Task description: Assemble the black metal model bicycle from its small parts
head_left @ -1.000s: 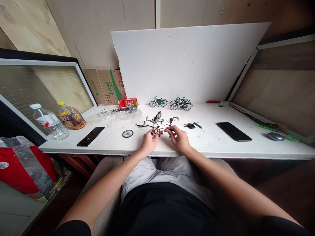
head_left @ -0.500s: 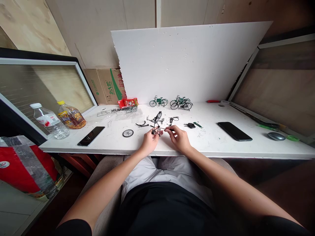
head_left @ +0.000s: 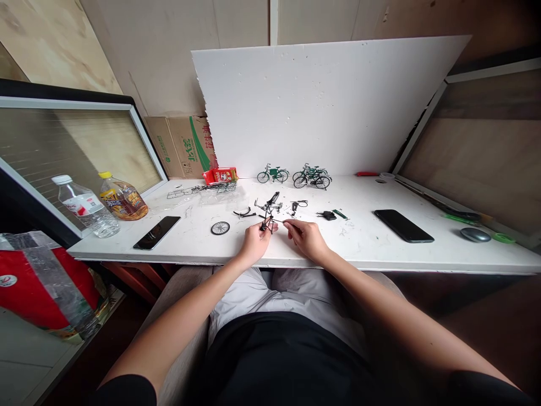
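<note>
My left hand [head_left: 256,242] is closed around the lower part of a black model bicycle frame [head_left: 269,214], which stands up above the fingers with a wheel tilted at its top. From the right, my right hand [head_left: 307,237] pinches a thin dark tool [head_left: 279,221] that looks like a small screwdriver, its tip against or close to the frame. The fingers hide most of its handle. A loose spoked wheel [head_left: 220,228] lies flat to the left, near a curved black part [head_left: 244,213]. Small black parts [head_left: 298,204] are scattered behind my hands.
Several model bicycles [head_left: 273,174] stand at the back against a white board [head_left: 329,107]. Phones lie left [head_left: 157,232] and right [head_left: 403,225], with a mouse [head_left: 475,234] farther right. Two bottles [head_left: 122,197] and a red packet [head_left: 220,175] are on the left.
The model frame has turned slightly in my left hand, its top wheel now seen more edge-on. My right fingers have shifted a little on the tool.
</note>
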A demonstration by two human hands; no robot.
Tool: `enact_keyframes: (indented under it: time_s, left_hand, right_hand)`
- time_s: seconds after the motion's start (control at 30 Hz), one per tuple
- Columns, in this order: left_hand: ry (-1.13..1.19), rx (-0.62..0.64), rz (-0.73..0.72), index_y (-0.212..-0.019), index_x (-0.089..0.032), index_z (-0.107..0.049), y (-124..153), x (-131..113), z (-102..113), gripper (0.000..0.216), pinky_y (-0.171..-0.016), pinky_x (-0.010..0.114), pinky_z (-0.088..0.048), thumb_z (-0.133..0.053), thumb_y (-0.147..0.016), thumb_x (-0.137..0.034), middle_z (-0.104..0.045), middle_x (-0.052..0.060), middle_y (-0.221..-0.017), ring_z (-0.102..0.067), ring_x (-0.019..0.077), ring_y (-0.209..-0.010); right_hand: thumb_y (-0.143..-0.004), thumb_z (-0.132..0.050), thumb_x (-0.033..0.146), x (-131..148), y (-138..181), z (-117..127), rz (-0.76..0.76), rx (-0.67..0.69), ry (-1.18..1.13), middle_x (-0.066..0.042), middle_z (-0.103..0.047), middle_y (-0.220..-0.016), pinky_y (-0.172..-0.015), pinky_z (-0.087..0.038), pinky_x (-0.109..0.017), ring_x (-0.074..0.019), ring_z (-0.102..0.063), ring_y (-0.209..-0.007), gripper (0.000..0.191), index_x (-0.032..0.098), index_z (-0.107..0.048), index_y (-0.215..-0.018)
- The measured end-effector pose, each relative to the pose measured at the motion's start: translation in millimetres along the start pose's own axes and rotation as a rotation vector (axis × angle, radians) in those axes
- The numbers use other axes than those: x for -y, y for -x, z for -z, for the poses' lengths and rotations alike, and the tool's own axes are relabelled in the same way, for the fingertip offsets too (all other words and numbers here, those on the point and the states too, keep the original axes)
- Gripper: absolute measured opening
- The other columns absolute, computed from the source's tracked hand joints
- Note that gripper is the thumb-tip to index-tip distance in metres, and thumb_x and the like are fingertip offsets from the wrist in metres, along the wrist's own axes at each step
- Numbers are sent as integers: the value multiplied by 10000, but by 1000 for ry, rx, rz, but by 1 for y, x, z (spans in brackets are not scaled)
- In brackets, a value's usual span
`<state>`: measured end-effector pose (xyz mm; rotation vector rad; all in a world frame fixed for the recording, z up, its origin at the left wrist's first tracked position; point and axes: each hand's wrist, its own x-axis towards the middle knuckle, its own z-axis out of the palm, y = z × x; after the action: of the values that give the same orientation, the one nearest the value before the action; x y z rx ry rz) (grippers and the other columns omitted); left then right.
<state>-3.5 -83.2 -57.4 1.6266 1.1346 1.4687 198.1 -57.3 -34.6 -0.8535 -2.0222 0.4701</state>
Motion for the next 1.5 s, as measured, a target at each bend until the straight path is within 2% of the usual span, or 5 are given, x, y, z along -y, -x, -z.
enact_keyframes:
  time_s: [0.47,0.7,0.93,1.27,1.5]
  left_hand:
    - [-99,27,-25,-1175,-148,-794,6,-6,2,337,-1065,459,-577,-601,-997,-359,-800,172,-1218,-768,303,-1156]
    - [-112,37,-15,-1157,-157,-799,6,-3,0,337,-1041,435,-585,-606,-997,-382,-802,169,-1212,-763,305,-1163]
    - [-87,-41,-31,-1252,-137,-765,7,-7,-2,388,-1041,408,-588,-590,-1024,-397,-802,175,-1207,-767,292,-1162]
    - [-122,-58,-40,-1198,-143,-783,6,-5,0,357,-1034,406,-590,-581,-1033,-388,-803,173,-1211,-769,290,-1160]
    - [-151,-46,-43,-1198,-139,-790,5,-6,2,343,-1045,424,-582,-587,-1021,-352,-798,167,-1231,-756,293,-1180]
  right_hand:
    - [-1074,-462,576,-3,-3,3,-134,71,-151,20,-520,-558,-609,-381,-289,-160,-471,-554,499,188,-693,-863]
    - [-1099,-324,631,-10,-4,1,-179,91,-182,-1,-547,-603,-639,-401,-298,-172,-510,-607,579,225,-536,-745]
    - [-1114,-362,493,-11,-3,-5,-46,60,-55,-43,-630,-919,-719,-437,-313,-201,-576,-772,273,240,-461,-1078]
    - [-1107,-444,448,-6,-3,-1,21,31,-14,-71,-734,-901,-744,-432,-301,-191,-614,-744,345,207,-674,-1016]
    - [-1085,-475,477,-7,-5,4,-50,94,-111,-26,-661,-750,-678,-397,-281,-166,-543,-677,402,184,-688,-912]
